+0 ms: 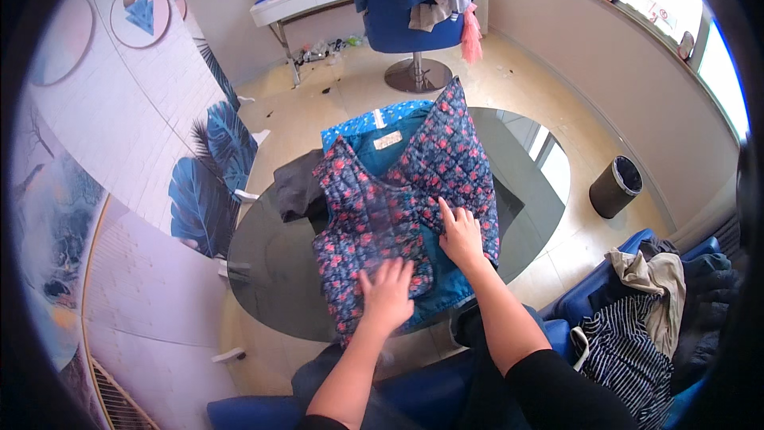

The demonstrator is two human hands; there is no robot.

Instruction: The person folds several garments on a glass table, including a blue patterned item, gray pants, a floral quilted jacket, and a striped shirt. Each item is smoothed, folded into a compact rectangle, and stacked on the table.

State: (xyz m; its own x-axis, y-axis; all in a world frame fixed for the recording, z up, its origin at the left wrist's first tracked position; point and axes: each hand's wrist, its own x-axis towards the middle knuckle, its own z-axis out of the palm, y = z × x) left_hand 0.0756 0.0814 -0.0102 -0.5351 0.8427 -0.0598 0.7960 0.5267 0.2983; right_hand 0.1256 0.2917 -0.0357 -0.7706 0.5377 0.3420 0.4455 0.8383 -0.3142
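Observation:
A quilted floral vest (453, 149), dark blue with pink flowers and a teal lining, lies spread on an oval glass table (268, 286). Its front panels are partly apart, and a pale label shows inside the neck. My left hand (388, 292), slightly blurred, is over the lower left panel with its fingers spread. On the opposite panel, near the inner edge, rests my right hand (462, 236), index finger extended and the others bent. Whether it pinches the cloth is hidden. Beneath the vest are a bright blue patterned cloth (352, 122) and a dark grey garment (298, 185).
Clothes cover a blue swivel chair (382, 30) beyond the table. A striped garment (627, 340) and other clothes lie on blue seating at right. A waste bin (612, 191) stands by the wall. Decorated panels (149, 286) on white feet border the left side.

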